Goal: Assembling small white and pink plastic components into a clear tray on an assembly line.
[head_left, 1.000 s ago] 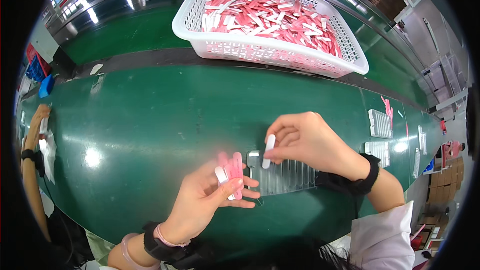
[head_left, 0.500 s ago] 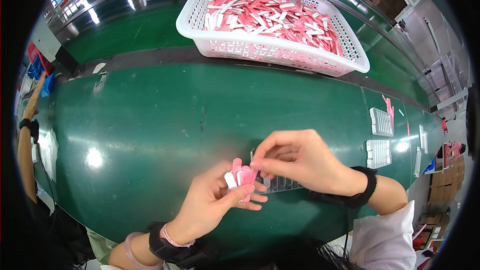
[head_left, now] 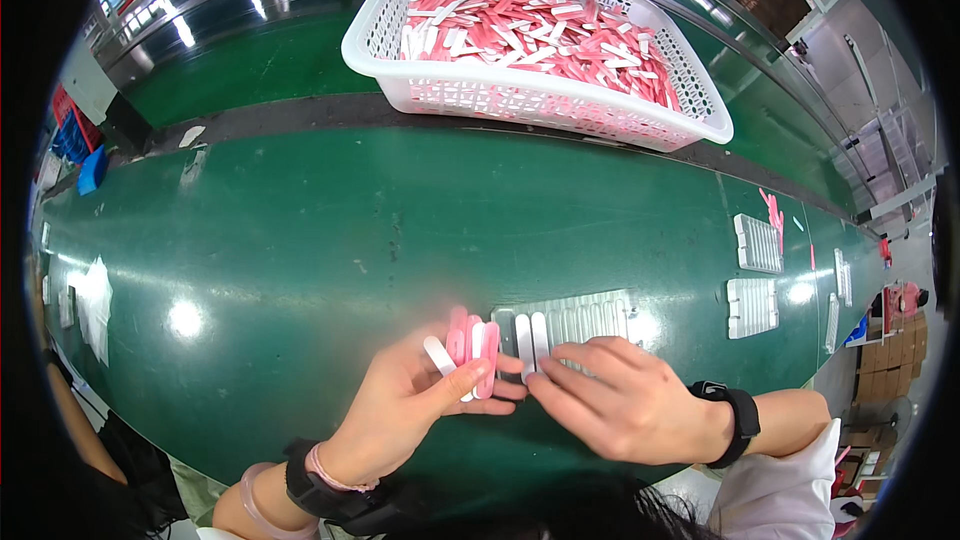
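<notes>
My left hand (head_left: 405, 385) is closed around a small fan of flat, round-ended pink and white strips (head_left: 480, 345). Beside it on the green table lies a clear ribbed tray (head_left: 590, 316), with two white strips (head_left: 532, 340) standing side by side in its leftmost grooves. The fingers of my right hand (head_left: 620, 395) are drawn together at the lower end of the right one of these two. That hand covers the tray's near right part.
A white perforated basket (head_left: 540, 100) heaped with pink and white strips stands at the back. Two more clear trays (head_left: 752, 308) and loose pink strips (head_left: 772, 208) lie to the right. A white plastic bag (head_left: 95, 310) lies at left, near another person's arm (head_left: 80, 420).
My right hand has left the strips in my left hand and moved down to the tray, where two white strips now show. The other person's arm at left has drawn back.
</notes>
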A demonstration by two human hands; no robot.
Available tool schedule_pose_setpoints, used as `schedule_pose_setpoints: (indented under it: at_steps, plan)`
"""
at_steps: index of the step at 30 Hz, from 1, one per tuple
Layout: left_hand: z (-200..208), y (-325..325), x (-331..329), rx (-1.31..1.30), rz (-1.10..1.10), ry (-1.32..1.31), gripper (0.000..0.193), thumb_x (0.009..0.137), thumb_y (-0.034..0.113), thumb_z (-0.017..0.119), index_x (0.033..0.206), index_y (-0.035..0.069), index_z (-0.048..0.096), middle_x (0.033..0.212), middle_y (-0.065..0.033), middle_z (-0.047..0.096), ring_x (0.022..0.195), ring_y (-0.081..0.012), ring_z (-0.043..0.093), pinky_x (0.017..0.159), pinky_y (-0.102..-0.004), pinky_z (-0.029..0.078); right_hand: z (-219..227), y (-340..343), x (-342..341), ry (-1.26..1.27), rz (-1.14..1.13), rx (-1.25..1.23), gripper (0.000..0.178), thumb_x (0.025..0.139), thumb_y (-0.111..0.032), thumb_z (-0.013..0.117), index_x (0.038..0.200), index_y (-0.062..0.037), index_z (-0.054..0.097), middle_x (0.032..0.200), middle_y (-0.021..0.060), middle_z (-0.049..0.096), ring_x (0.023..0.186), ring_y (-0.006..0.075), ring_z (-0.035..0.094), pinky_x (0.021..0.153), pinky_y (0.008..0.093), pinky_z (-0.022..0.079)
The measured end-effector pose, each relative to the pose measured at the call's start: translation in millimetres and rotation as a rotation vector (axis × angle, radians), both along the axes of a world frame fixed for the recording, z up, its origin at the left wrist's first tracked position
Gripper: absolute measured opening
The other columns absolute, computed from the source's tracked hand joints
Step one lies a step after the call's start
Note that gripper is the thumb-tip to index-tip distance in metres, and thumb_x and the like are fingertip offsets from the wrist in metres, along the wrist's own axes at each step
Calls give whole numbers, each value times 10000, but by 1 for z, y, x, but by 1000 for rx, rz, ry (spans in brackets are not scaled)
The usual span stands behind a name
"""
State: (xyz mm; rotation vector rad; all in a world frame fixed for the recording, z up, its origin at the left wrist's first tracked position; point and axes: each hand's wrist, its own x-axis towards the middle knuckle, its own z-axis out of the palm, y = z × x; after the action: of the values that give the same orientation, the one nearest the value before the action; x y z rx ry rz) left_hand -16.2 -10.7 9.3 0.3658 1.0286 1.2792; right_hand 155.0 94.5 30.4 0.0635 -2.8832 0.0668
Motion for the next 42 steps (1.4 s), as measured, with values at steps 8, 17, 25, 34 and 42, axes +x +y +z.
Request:
schedule_pose_setpoints:
  at_steps: [8, 17, 25, 34, 42]
  plan:
    - [4, 1, 0, 11, -145, -33, 270, 850, 66, 513, 1090, -41, 450, 952, -186, 584, 855, -305, 610, 723, -391, 536, 1, 17, -18, -132, -391, -1660, 227, 803, -43, 592, 1022, -3, 543, 893, 50, 576, 864, 117, 567, 756, 267, 492]
    - [6, 0, -4, -69, -128, 8, 258, 860, 80, 505, 1073, -45, 433, 982, -198, 568, 847, -280, 610, 755, -375, 525, 15, 62, -20, -254, -514, -1387, 158, 739, -36, 651, 823, 20, 530, 697, 96, 617, 619, 140, 612, 568, 239, 497]
    - [1, 0, 2, -2, -101, 23, 222, 850, 38, 495, 1049, -42, 441, 922, -198, 594, 819, -281, 620, 697, -342, 538, 4, 50, -16, -229, -301, -730, 377, 665, -141, 709, 972, -9, 533, 888, 91, 502, 838, 246, 518, 744, 343, 436]
    - [4, 1, 5, 7, -94, 132, 182, 816, -12, 528, 978, -68, 467, 902, -210, 599, 797, -285, 627, 653, -338, 558, 14, 29, -30, -266, -431, -1293, 192, 770, -143, 637, 840, 30, 591, 750, 97, 622, 657, 137, 603, 617, 242, 487]
    - [2, -1, 4, -10, -61, 126, 188, 823, -10, 527, 980, -94, 468, 920, -215, 580, 794, -288, 623, 685, -361, 559, 7, 47, 3, 76, -202, -518, 142, 706, 57, 619, 829, 10, 567, 832, 117, 620, 752, 218, 619, 673, 282, 498]
